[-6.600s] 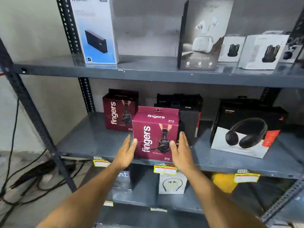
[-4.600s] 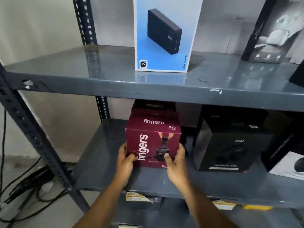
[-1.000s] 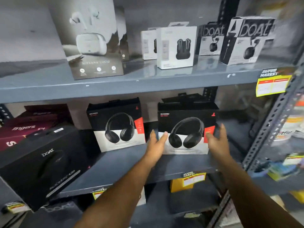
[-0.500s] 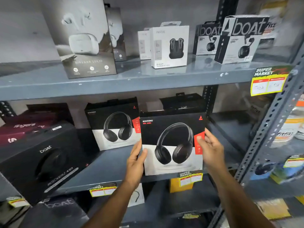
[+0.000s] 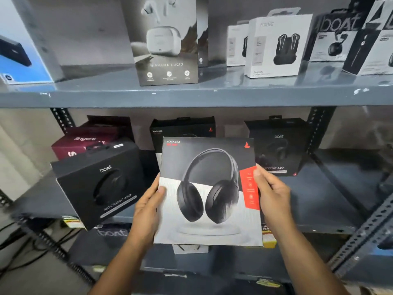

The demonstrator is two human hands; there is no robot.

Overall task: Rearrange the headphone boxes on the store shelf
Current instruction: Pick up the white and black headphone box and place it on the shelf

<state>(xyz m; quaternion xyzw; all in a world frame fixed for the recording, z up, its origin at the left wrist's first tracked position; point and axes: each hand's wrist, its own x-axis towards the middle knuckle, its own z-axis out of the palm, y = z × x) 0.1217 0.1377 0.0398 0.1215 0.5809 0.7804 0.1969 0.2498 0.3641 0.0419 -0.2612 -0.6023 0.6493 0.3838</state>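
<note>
Box: you are holding the Rockerz headphone box [image 5: 209, 191] in front of the middle shelf [image 5: 331, 201], clear of its front edge.
Left hand [image 5: 148, 206]: gripping the box's left edge.
Right hand [image 5: 271, 193]: gripping the right edge, thumb on the red strip.
Doing it well: I judge that keeping it upright and level helps, sliding it squarely into a free gap.
Materials: flat, glossy, sharp-cornered cardboard; painted grey metal shelf.

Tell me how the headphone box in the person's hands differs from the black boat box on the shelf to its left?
The held Rockerz box is off the shelf, gripped by both hands; the boat box rests on it, tilted. The held box has a pale lower half and red tab; the boat box is all black. Both picture over-ear headphones.
</note>
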